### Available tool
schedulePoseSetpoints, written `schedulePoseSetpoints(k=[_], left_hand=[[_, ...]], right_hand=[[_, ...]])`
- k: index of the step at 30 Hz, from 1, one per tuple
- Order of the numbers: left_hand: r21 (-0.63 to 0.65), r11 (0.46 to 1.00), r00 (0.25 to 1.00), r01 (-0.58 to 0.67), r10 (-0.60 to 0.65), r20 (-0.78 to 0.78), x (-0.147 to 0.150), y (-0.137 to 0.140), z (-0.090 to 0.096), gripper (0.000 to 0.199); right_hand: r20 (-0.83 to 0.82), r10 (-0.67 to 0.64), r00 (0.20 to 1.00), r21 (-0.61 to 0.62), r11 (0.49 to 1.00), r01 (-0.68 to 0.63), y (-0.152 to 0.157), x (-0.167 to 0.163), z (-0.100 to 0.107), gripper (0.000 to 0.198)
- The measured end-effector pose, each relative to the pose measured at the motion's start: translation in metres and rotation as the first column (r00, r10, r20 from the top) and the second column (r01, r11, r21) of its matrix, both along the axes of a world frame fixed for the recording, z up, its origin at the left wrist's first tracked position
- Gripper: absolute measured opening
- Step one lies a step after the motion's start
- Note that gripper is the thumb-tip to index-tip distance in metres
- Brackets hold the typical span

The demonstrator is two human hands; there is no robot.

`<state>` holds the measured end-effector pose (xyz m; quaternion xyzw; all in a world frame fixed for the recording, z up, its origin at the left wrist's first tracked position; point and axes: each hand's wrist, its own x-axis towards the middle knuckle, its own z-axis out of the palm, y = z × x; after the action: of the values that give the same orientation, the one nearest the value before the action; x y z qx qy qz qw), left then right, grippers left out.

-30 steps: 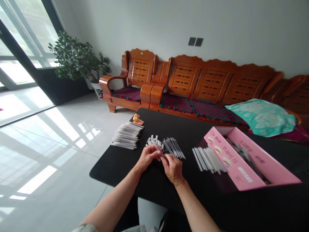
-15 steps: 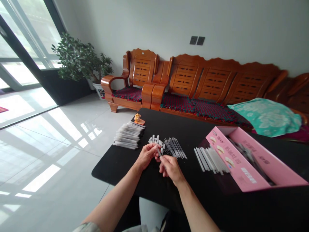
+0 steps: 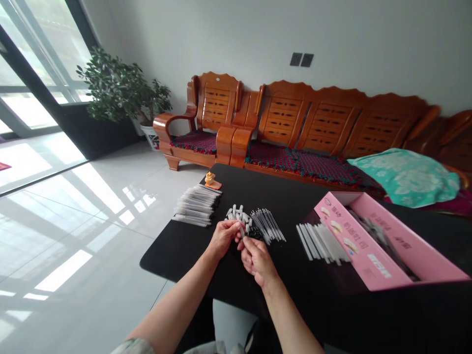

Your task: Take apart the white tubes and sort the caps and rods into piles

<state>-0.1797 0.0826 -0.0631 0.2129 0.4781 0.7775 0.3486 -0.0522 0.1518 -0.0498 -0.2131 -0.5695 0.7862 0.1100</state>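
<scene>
My left hand (image 3: 224, 237) and my right hand (image 3: 258, 259) meet over the near side of the black table. Between their fingertips is a slim grey-white pen (image 3: 242, 232), pinched from both ends; the fingers hide most of it. Just beyond them lies a heap of short whitish pen caps (image 3: 238, 212). Small black pen pieces (image 3: 255, 233) are scattered beside my right fingers. A fan of thin pen refills (image 3: 268, 225) lies to the right of the caps. On the left, translucent pens with dark ends (image 3: 195, 209) are stacked side by side.
White pen barrels (image 3: 322, 242) lie in a row against a pink box (image 3: 372, 265) holding dark items. A small orange figurine (image 3: 211, 179) stands at the table's (image 3: 177, 255) far left corner. Behind are a wooden sofa (image 3: 283, 118) and a potted plant (image 3: 121, 93).
My right hand has turned and its fingers have curled in more around the pen. Less of the pen shows between the hands. My left hand stays nearly in place.
</scene>
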Motion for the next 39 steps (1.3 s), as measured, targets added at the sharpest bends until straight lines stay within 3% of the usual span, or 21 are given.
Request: schedulePoseSetpoints(k=[1,2,4,5,6,9,12,14,16,18,20,22,27,29,31,36,39], left_hand=[[0.018,0.997,0.997,-0.074,0.073,0.025,-0.006,0.000,0.000,0.033],[0.041,0.986,0.986,-0.162,0.160,0.057,-0.014,-0.001,0.000,0.032],[0.098,0.933,0.934,-0.346,0.332,0.134,-0.027,-0.003,0.001,0.031],[0.114,0.921,0.922,-0.374,0.356,0.150,-0.031,-0.004,0.002,0.030],[0.117,0.937,0.940,-0.328,0.312,0.137,-0.032,-0.005,0.003,0.029],[0.068,0.985,0.987,-0.161,0.160,0.029,-0.023,-0.005,0.006,0.032],[0.001,0.994,0.989,-0.106,0.105,-0.103,-0.006,0.000,0.005,0.035],[-0.055,0.992,0.973,-0.111,0.098,-0.207,0.001,0.003,0.001,0.036],[-0.130,0.980,0.943,-0.154,0.106,-0.315,0.004,0.005,-0.005,0.036],[-0.186,0.956,0.900,-0.229,0.135,-0.414,0.004,0.005,-0.009,0.033],[-0.202,0.928,0.849,-0.312,0.177,-0.498,0.003,0.004,-0.011,0.027],[-0.202,0.899,0.798,-0.388,0.219,-0.561,0.002,0.003,-0.011,0.021],[-0.222,0.856,0.736,-0.466,0.237,-0.634,0.001,0.001,-0.011,0.017],[-0.211,0.854,0.730,-0.475,0.249,-0.637,0.000,0.001,-0.011,0.017],[-0.206,0.852,0.724,-0.482,0.254,-0.642,0.000,0.002,-0.011,0.018],[-0.264,0.835,0.706,-0.482,0.192,-0.681,-0.001,0.002,-0.011,0.026],[-0.289,0.818,0.687,-0.498,0.168,-0.707,-0.002,0.001,-0.010,0.026]], right_hand=[[0.012,-0.047,0.999,0.192,0.980,0.043,-0.001,-0.001,0.000,0.041],[0.013,-0.097,0.995,0.393,0.916,0.084,-0.002,0.000,-0.001,0.041],[-0.012,-0.168,0.986,0.696,0.707,0.129,-0.007,0.004,-0.002,0.041],[-0.020,-0.184,0.983,0.772,0.622,0.132,-0.010,0.007,-0.002,0.040],[-0.024,-0.193,0.981,0.810,0.572,0.133,-0.013,0.010,-0.002,0.040],[-0.054,-0.222,0.973,0.830,0.533,0.168,-0.015,0.020,0.005,0.038],[-0.105,-0.325,0.940,0.842,0.473,0.258,0.000,0.029,0.013,0.038],[-0.117,-0.420,0.900,0.871,0.392,0.296,0.023,0.038,0.013,0.038],[-0.159,-0.571,0.805,0.928,0.190,0.319,0.054,0.051,0.008,0.034],[-0.175,-0.687,0.705,0.970,0.002,0.243,0.088,0.066,0.001,0.028],[-0.187,-0.772,0.607,0.982,-0.136,0.129,0.121,0.080,-0.006,0.025],[-0.185,-0.820,0.542,0.974,-0.225,-0.008,0.149,0.091,-0.011,0.023],[-0.171,-0.809,0.563,0.958,-0.271,-0.098,0.183,0.097,-0.015,0.017],[-0.224,-0.776,0.590,0.944,-0.323,-0.066,0.182,0.092,-0.014,0.018],[-0.280,-0.721,0.633,0.939,-0.344,0.024,0.173,0.083,-0.013,0.022],[-0.335,-0.621,0.708,0.942,-0.239,0.236,0.132,0.052,-0.014,0.023],[-0.372,-0.604,0.705,0.928,-0.223,0.299,0.109,0.037,-0.022,0.025]])
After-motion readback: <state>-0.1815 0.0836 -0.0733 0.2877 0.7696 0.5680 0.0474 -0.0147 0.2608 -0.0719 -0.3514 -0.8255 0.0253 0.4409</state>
